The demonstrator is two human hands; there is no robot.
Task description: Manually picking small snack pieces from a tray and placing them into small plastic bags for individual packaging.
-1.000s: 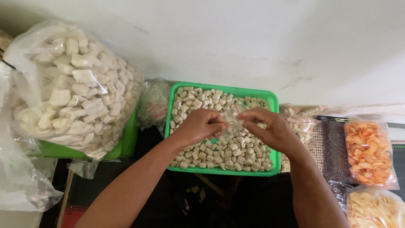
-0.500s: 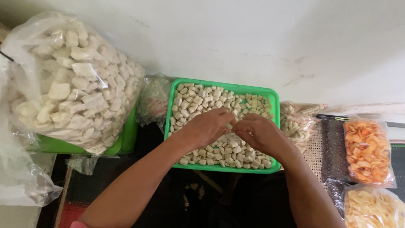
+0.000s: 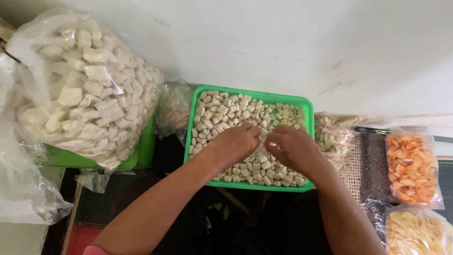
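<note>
A green plastic tray (image 3: 307,106) stands against the white wall, filled with several small pale square pieces (image 3: 226,111). My left hand (image 3: 236,144) and my right hand (image 3: 293,148) hover over the tray's middle, knuckles up and fingers curled down onto the pieces. Their fingertips nearly meet. The backs of the hands hide whatever is between the fingers. Both forearms reach in from the bottom edge.
A large clear bag of bigger white chunks (image 3: 85,89) rests on a second green tray (image 3: 141,156) at the left. Small filled packets (image 3: 332,134) lie right of the tray. Bags of orange chips (image 3: 413,167) and pale chips (image 3: 415,233) sit far right.
My two hands have drawn together from a small gap to almost touching, and have sunk lower onto the pieces in the tray. The view has shifted slightly.
</note>
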